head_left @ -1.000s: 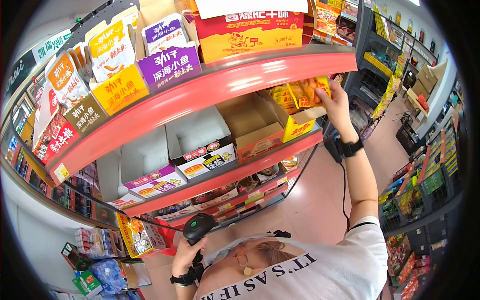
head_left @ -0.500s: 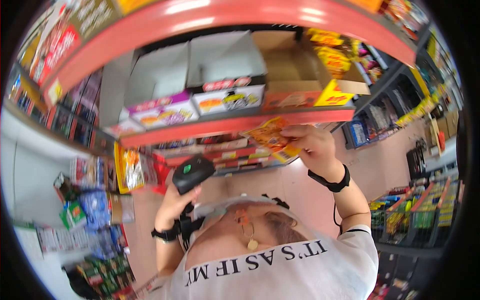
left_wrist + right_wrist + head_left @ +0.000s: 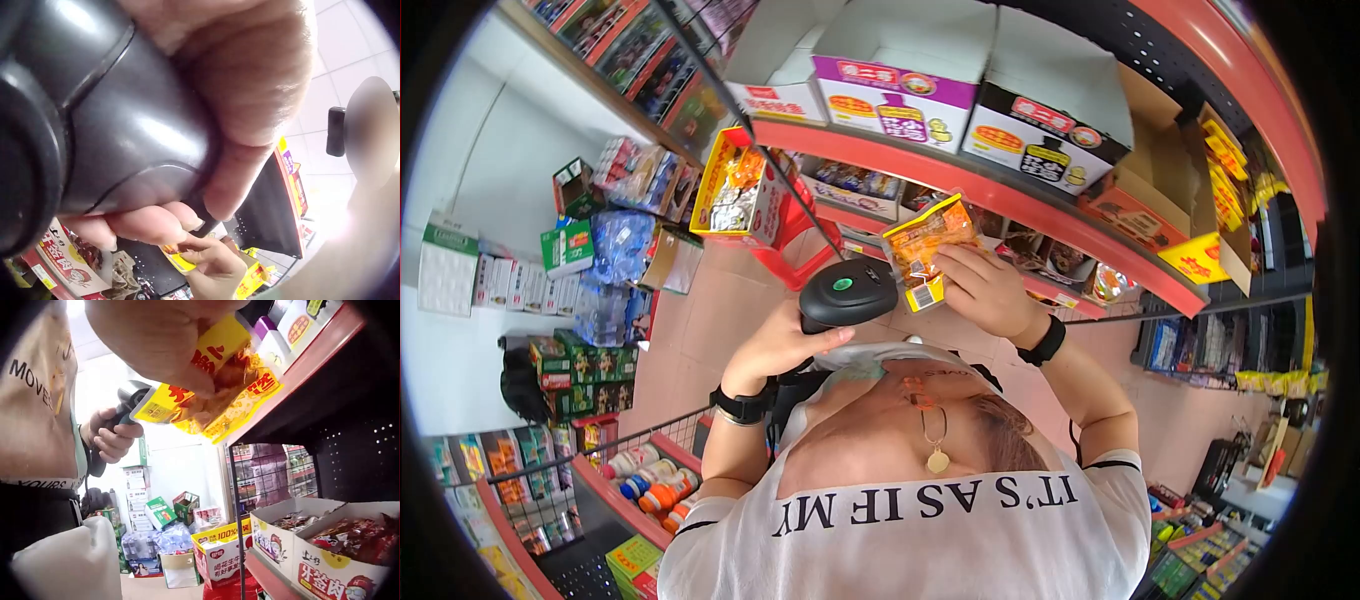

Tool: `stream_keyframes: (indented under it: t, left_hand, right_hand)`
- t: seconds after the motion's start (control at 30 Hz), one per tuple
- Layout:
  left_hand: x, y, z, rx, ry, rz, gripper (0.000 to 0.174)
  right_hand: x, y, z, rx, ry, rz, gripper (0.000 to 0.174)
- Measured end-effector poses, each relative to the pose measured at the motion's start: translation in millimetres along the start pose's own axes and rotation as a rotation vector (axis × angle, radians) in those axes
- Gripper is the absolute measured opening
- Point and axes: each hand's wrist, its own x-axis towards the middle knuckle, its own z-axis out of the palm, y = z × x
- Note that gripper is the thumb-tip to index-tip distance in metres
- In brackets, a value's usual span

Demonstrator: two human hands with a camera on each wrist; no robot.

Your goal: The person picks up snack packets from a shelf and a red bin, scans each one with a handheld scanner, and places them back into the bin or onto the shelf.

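In the head view my left hand [image 3: 772, 345] grips a black barcode scanner [image 3: 850, 290] with a green mark on top. Its smooth body [image 3: 144, 119] fills much of the left wrist view, with fingers curled round it. My right hand [image 3: 992, 295] pinches a yellow and orange snack packet [image 3: 930, 245] beside the scanner's head. A barcode [image 3: 923, 296] on the packet's lower end faces up, close to the scanner. From the right wrist, the packet [image 3: 250, 394] shows red lettering, and the thumb lies across it.
Open display cartons [image 3: 900, 110] line the red-edged shelf ahead, with yellow packets [image 3: 1225, 180] in the rightmost one. Snack boxes [image 3: 344, 562] sit on a lower shelf. A red stool [image 3: 805, 265] and a yellow-rimmed carton [image 3: 730, 190] stand to the left, near a thin dark rod.
My right hand has brought the snack packet from the rightmost carton down and left to the scanner. The head view has turned down and left; the left hand still holds the scanner.
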Motion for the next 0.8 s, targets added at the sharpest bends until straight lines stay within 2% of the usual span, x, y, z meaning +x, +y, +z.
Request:
stream_keyframes:
  t: [0.13, 0.2, 0.43, 0.67, 0.73, 0.8]
  left_hand:
    - [-12, -14, -7, -0.002, 0.073, 0.055, 0.037]
    - [-20, -20, -15, -0.007, 0.066, -0.027, 0.037]
    - [-36, -32, -46, -0.04, 0.119, -0.061, 0.036]
    - [-43, -38, -107, -0.067, 0.138, -0.052, 0.034]
    - [-45, -42, -128, -0.069, 0.162, -0.035, 0.033]
    - [-47, -52, -150, -0.213, 0.226, -0.086, 0.029]
  right_hand:
    - [24, 1, 23, 0.034, 0.039, -0.068, 0.011]
    - [37, 0, 32, 0.065, 0.065, -0.081, 0.011]
    - [79, -8, 68, 0.115, 0.101, -0.116, 0.009]
    - [132, -15, 104, 0.108, 0.075, -0.135, 0.009]
    - [150, -17, 118, 0.202, 0.064, -0.118, 0.009]
    - [165, -20, 140, 0.26, 0.036, -0.058, 0.008]
